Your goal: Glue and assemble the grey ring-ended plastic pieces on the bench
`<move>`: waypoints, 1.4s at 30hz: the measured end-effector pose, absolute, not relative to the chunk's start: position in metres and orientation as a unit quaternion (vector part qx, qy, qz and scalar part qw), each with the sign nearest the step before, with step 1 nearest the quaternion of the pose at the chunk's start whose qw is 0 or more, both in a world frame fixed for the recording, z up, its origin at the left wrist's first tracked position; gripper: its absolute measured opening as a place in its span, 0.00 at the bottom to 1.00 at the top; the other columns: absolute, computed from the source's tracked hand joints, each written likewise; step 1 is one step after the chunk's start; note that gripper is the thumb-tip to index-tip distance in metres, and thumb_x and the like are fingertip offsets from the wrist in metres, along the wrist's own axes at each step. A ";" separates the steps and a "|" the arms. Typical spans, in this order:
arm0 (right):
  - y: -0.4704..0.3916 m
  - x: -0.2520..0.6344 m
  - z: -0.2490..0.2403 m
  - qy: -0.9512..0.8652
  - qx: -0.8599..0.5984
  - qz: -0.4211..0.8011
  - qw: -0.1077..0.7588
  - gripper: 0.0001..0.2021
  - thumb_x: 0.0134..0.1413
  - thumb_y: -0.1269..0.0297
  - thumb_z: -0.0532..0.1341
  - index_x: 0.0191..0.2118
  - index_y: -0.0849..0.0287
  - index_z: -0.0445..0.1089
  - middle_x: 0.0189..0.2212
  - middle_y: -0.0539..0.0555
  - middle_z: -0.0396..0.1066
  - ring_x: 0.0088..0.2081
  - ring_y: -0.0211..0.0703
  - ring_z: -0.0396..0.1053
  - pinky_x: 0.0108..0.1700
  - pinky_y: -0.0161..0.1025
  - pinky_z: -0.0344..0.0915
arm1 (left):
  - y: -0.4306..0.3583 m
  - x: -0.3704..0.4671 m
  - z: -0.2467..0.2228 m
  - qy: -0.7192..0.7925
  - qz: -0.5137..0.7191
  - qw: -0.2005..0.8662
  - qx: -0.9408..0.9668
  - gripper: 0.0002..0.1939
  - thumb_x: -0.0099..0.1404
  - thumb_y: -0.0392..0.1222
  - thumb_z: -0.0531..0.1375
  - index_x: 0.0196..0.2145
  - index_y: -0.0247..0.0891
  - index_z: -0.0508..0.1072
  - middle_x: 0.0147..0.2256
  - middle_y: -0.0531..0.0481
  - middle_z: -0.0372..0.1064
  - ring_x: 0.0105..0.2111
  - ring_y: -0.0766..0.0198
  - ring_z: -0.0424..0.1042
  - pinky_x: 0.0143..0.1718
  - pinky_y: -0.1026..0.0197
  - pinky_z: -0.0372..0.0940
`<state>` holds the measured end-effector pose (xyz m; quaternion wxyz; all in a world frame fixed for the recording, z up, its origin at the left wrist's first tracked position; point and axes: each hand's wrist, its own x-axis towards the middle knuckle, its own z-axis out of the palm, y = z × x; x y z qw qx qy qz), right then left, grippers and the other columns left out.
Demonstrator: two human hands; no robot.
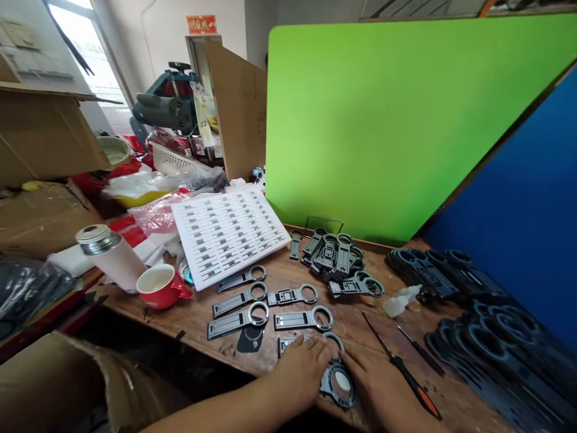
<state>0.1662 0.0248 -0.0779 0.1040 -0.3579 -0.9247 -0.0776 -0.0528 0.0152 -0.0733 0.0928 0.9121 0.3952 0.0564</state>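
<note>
My left hand (301,364) is bent over a grey ring-ended bracket (283,344) at the table's front edge, its fingertips pressed on the bar. My right hand (376,376) lies just right of that bracket's ring, fingers stretched out and touching near its edge; its thumb is hidden. Below, between the two hands, shows another bracket with a ring (341,388). Beyond my hands lie similar brackets, one with its ring to the right (303,319) and another (292,295) with an inner frame showing. Several more lie to the left, including one bracket (238,323) near a black flat plate (250,341).
A heap of brackets (331,255) sits at the back, dark stacks (487,337) at right. Two screwdrivers, one red-and-black (408,376) and one black-handled (424,352), flank a small bottle (399,302). Left are a white slotted tray (229,234), a red mug (160,288) and a flask (112,258).
</note>
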 end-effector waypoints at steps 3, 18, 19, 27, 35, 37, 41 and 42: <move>0.023 0.170 -0.078 -0.930 -0.333 -0.106 0.110 0.22 0.47 0.76 0.53 0.50 0.59 0.68 0.46 0.60 0.72 0.45 0.49 0.70 0.45 0.44 0.68 | 0.013 -0.055 -0.073 0.393 0.074 0.107 0.910 0.25 0.67 0.40 0.46 0.60 0.31 0.53 0.58 0.39 0.59 0.57 0.55 0.59 0.54 0.51 0.56; 0.117 -0.030 0.014 -0.927 -0.301 0.139 0.176 0.12 0.59 0.69 0.52 0.46 0.56 0.69 0.41 0.55 0.71 0.43 0.43 0.67 0.44 0.37 0.63 | 0.016 -0.158 -0.077 0.617 0.345 -0.081 0.703 0.16 0.64 0.38 0.52 0.50 0.42 0.67 0.48 0.44 0.68 0.50 0.54 0.66 0.52 0.40 0.60; 0.129 -0.055 0.019 -0.937 -0.284 0.123 0.162 0.12 0.60 0.68 0.51 0.46 0.55 0.69 0.41 0.55 0.70 0.43 0.42 0.67 0.44 0.37 0.63 | 0.014 -0.162 -0.082 0.613 0.343 -0.099 0.705 0.16 0.64 0.38 0.53 0.50 0.43 0.67 0.48 0.44 0.69 0.50 0.54 0.66 0.52 0.40 0.59; 0.204 -0.165 0.030 -0.952 -0.304 0.007 0.041 0.13 0.61 0.66 0.50 0.43 0.59 0.70 0.42 0.60 0.66 0.41 0.49 0.65 0.38 0.41 0.62 | 0.014 -0.162 -0.092 0.593 0.410 -0.153 0.676 0.15 0.63 0.38 0.52 0.46 0.43 0.69 0.44 0.47 0.71 0.48 0.56 0.68 0.51 0.47 0.62; 0.207 -0.178 0.043 -0.965 -0.262 0.017 0.024 0.12 0.63 0.62 0.49 0.41 0.57 0.69 0.40 0.56 0.68 0.42 0.45 0.65 0.42 0.39 0.59 | 0.011 -0.167 -0.092 0.583 0.406 -0.114 0.694 0.15 0.62 0.36 0.53 0.46 0.42 0.69 0.44 0.45 0.70 0.48 0.56 0.68 0.49 0.48 0.64; 0.199 -0.177 0.052 -0.961 -0.273 0.017 0.030 0.14 0.64 0.61 0.47 0.43 0.57 0.68 0.39 0.55 0.69 0.40 0.45 0.65 0.40 0.38 0.59 | 0.010 -0.167 -0.090 0.588 0.411 -0.099 0.689 0.15 0.62 0.36 0.53 0.47 0.42 0.69 0.45 0.45 0.70 0.48 0.56 0.68 0.48 0.49 0.65; 0.170 -0.147 0.067 -0.953 -0.298 0.026 0.058 0.14 0.64 0.62 0.46 0.41 0.58 0.68 0.39 0.56 0.69 0.40 0.44 0.66 0.39 0.37 0.57 | 0.009 -0.169 -0.086 0.605 0.441 -0.064 0.660 0.15 0.63 0.36 0.52 0.47 0.41 0.68 0.46 0.45 0.68 0.48 0.57 0.67 0.48 0.50 0.64; 0.159 -0.133 0.068 -0.950 -0.302 0.045 0.070 0.14 0.64 0.62 0.46 0.41 0.58 0.68 0.38 0.56 0.69 0.40 0.43 0.66 0.39 0.36 0.57 | 0.008 -0.171 -0.084 0.608 0.452 -0.050 0.650 0.14 0.64 0.37 0.51 0.48 0.40 0.67 0.46 0.44 0.68 0.48 0.58 0.67 0.48 0.51 0.64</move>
